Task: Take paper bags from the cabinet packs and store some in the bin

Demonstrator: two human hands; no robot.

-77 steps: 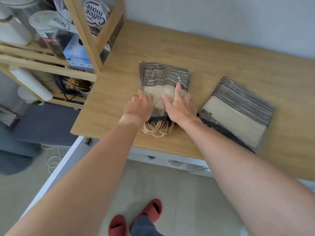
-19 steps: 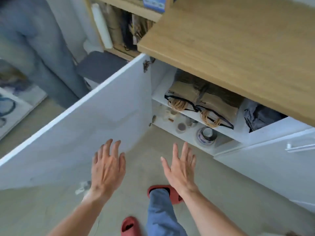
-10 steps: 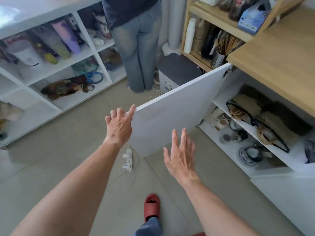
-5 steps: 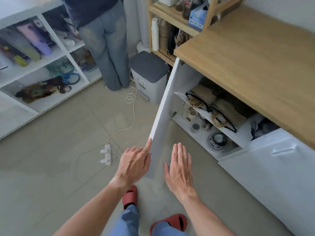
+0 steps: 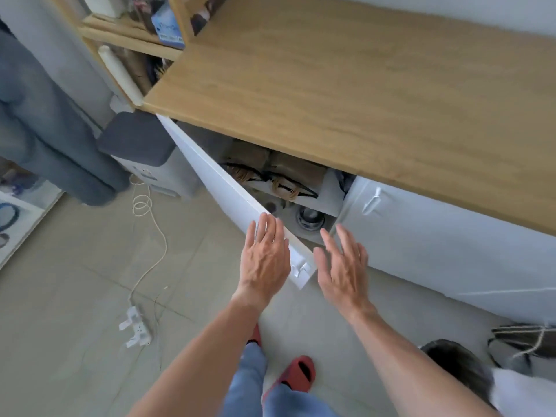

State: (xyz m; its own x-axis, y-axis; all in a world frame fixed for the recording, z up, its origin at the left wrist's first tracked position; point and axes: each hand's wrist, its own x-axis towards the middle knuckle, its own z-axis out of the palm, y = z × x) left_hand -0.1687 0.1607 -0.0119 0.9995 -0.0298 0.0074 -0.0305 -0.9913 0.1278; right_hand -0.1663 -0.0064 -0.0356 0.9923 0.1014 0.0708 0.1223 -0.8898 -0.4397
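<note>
Head view shows my left hand (image 5: 266,260) flat, fingers straight, resting on the outer face of the white cabinet door (image 5: 222,188), which stands partly ajar under the wooden tabletop (image 5: 361,85). My right hand (image 5: 343,266) hangs beside the door's edge, fingers spread and holding nothing. Through the gap, 2 packs of paper bags (image 5: 279,173) lie side by side on the cabinet shelf (image 5: 326,195), twine handles facing out. A grey-lidded bin (image 5: 135,139) stands left of the cabinet.

One head-worn camera looks steeply down, close above a cabinet door (image 5: 228,188).
</note>
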